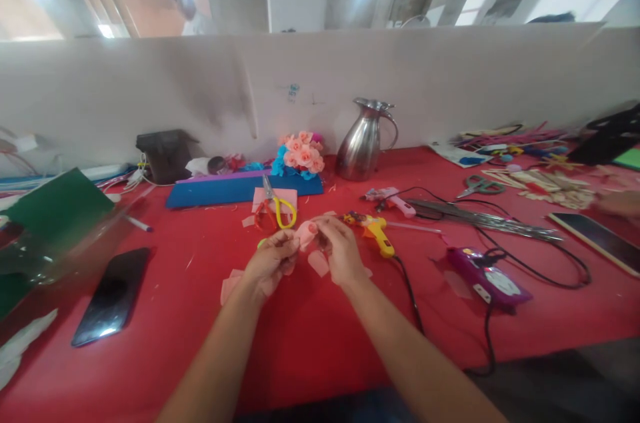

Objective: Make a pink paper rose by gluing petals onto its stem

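My left hand (271, 262) and my right hand (340, 251) meet over the red table (310, 336), both pinched on a small pink paper flower (305, 234) between them. Loose pink paper petals (319, 263) lie under and beside my hands. Just beyond my fingers lie scissors with red and yellow handles (273, 208) on a pink sheet. A yellow glue gun (377, 234) rests right of my right hand, its black cord running toward the table's near edge.
A bunch of pink paper roses (303, 154) and a steel jug (364, 142) stand at the back by a blue board (235, 188). A black phone (113, 295) lies left, a purple device (487, 276) right. Craft sticks, green scissors and a tablet crowd the far right.
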Demonstrator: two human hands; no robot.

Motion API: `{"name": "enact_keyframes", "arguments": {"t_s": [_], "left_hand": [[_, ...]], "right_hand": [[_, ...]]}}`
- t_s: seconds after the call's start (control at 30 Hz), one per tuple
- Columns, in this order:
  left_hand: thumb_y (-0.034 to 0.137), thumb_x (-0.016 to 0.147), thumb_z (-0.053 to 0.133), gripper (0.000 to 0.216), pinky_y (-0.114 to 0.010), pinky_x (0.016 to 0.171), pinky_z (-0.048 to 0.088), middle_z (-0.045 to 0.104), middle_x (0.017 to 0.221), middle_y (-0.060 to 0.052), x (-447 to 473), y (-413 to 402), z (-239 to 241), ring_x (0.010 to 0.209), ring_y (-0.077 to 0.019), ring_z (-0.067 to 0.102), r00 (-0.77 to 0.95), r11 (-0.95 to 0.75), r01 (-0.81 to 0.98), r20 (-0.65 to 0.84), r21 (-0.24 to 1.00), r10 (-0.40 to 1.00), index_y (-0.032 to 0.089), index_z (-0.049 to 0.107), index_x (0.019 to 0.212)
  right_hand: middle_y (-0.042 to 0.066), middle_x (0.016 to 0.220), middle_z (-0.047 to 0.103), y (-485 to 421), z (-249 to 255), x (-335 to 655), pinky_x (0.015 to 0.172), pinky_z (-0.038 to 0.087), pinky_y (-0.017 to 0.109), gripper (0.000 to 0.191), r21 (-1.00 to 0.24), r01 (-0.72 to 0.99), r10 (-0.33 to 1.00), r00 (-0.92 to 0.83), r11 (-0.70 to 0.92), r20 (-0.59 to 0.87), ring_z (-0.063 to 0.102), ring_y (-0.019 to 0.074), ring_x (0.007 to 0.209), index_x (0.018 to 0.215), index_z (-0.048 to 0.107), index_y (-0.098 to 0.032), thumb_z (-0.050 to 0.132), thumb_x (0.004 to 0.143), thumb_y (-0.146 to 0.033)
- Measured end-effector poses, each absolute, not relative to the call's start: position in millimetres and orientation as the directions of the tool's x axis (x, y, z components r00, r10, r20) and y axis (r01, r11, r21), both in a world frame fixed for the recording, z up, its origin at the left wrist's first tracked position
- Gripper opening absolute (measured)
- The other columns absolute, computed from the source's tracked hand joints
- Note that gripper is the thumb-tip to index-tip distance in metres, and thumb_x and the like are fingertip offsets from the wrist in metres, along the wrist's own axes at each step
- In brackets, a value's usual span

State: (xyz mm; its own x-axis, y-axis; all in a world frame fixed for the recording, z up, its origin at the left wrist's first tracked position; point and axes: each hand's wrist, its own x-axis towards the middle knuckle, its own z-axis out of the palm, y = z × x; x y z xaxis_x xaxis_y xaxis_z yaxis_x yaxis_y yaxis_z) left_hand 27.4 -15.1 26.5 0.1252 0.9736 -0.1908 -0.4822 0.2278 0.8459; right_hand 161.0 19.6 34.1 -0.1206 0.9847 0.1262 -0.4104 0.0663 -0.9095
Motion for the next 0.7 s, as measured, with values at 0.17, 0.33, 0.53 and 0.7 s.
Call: {"name": "enact_keyframes", "arguments": {"t_s": [0.17,0.33,0.53,0.7], "left_hand": [[0.026,0.063,0.072,0.026,-0.017,0.04,0.025,0.045,0.057,0.005,29.2,-15.3,27.7,0.042,-0.0035,0.037,0.101,0.215,-0.508,-0.19,0.834,0.977,0.017,0.051,0.075],[0.02,0.059,0.074,0.028,-0.016,0.044,0.032,0.045,0.056,0.006,28.9,-13.7,25.5,0.044,-0.0031,0.04,0.033,0.2,-0.593,-0.225,0.78,0.974,0.018,0.053,0.077],[0.014,0.055,0.074,0.029,-0.015,0.048,0.035,0.055,0.066,0.002,26.4,-9.8,25.0,0.048,-0.0022,0.045,-0.071,0.172,-0.674,-0.295,0.719,0.953,0.014,0.056,0.077],[0.01,0.057,0.071,0.024,-0.015,0.048,0.035,0.056,0.064,0.001,27.6,-9.2,25.4,0.047,-0.0028,0.046,-0.084,0.172,-0.698,-0.318,0.696,0.944,0.013,0.057,0.076]], "right_hand": [[-0.004,0.056,0.052,17.1,42.5,162.5,0.047,0.03,0.019,0.011,-0.915,-0.37,0.986,0.027,0.162,0.163,0.042,0.0069,0.05,0.071,0.063,-0.017,0.059,0.072,-0.028],[-0.003,0.059,0.053,35.2,59.0,199.3,0.045,0.031,0.02,0.015,-0.942,-0.228,0.953,0.23,0.248,0.195,0.045,0.0079,0.05,0.074,0.061,-0.017,0.058,0.069,-0.031],[0.005,0.087,0.064,68.6,44.2,293.5,0.07,0.043,0.03,0.03,-0.729,0.676,0.926,0.194,0.113,0.324,0.058,0.0193,0.078,0.083,0.062,-0.018,0.065,0.056,-0.032],[0.008,0.083,0.068,77.0,23.9,323.3,0.068,0.045,0.029,0.026,-0.591,0.8,0.994,0.112,-0.099,-0.014,0.063,0.0215,0.079,0.08,0.063,-0.018,0.062,0.064,-0.039]]}}
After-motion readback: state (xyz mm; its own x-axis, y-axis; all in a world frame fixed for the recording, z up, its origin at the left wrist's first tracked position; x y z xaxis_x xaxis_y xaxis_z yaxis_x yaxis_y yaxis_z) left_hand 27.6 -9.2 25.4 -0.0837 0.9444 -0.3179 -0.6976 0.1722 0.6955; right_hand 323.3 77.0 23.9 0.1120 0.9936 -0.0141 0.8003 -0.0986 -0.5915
